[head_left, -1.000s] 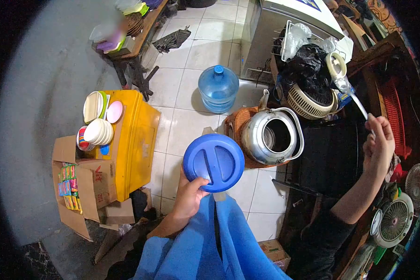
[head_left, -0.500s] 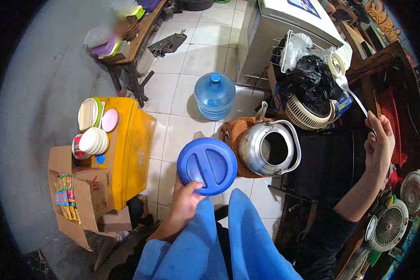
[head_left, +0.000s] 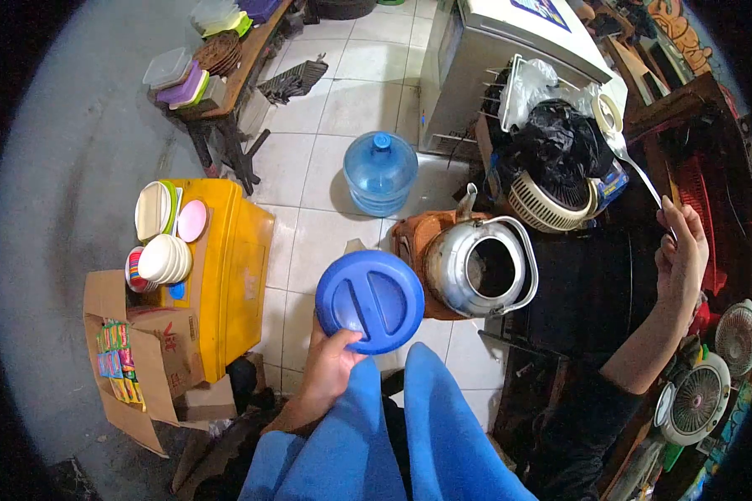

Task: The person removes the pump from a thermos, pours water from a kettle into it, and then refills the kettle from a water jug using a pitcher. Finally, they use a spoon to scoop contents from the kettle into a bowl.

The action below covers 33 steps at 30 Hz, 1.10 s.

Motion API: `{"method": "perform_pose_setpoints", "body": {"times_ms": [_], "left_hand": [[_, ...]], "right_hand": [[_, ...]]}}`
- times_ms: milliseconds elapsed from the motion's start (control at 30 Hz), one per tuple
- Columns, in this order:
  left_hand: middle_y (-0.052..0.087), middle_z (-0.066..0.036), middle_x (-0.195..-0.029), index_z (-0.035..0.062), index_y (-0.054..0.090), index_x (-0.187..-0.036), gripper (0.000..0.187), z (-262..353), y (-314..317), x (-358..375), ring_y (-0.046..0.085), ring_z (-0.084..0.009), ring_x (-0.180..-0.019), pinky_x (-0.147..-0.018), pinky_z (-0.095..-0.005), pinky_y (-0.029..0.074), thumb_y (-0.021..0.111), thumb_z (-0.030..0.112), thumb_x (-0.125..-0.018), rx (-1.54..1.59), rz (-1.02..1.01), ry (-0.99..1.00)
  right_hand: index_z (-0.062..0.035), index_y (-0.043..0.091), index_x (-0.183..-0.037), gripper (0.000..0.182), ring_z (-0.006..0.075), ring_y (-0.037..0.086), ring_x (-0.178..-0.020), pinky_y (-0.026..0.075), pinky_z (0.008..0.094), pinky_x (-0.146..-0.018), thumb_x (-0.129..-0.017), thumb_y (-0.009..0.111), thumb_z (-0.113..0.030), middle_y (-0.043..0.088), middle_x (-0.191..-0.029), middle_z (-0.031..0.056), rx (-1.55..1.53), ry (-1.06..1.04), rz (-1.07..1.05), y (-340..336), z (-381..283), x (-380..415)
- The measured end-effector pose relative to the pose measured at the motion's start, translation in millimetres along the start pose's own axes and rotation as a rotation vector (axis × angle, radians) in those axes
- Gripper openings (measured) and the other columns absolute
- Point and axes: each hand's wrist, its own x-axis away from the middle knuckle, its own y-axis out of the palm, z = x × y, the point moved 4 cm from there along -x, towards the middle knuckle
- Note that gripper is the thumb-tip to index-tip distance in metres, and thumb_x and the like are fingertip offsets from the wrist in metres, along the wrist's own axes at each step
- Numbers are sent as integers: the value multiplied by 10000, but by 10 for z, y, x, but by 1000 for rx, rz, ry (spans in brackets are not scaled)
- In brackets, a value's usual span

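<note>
Left grip [head_left: 329, 371] holds a round blue lid [head_left: 369, 301] with moulded crossbar; right grip [head_left: 683, 252] pinches a silvery utensil [head_left: 641, 175].

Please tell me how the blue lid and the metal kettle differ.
The blue lid looks smooth, while the kettle is silvery and marked. The left hand holds the lid; the kettle rests on an orange-brown base. The lid's face is closed, whereas the kettle's top is open. Both look roughly round.
</note>
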Motion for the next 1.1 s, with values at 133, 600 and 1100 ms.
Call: {"method": "perform_pose_setpoints", "body": {"times_ms": [133,600,1100], "left_hand": [[381,-135,-1168,114,258,-1232,611,36,2,30,427,-291,-1060,-858,-475,382,476,12,-671,-6,-10,-20],[380,-148,-1163,99,257,-1231,605,225,-96,-64,435,-299,-1050,-852,-466,392,456,7,-667,-19,14,-34],[411,-127,-1098,104,279,-1191,589,310,-142,-226,485,-259,-971,-783,-417,454,474,-15,-649,9,27,-55]], "right_hand": [[-115,497,-767,158,-35,313,-342,192,107,-302,-713,645,-113,582,-681,38,23,5,15,21,-4,-47],[-125,498,-741,158,-28,307,-349,195,115,-307,-703,650,-110,590,-694,39,25,8,10,382,-22,-156],[-146,489,-694,181,-19,304,-342,190,127,-299,-678,669,-146,592,-686,26,77,-2,56,466,-72,-472]]}}
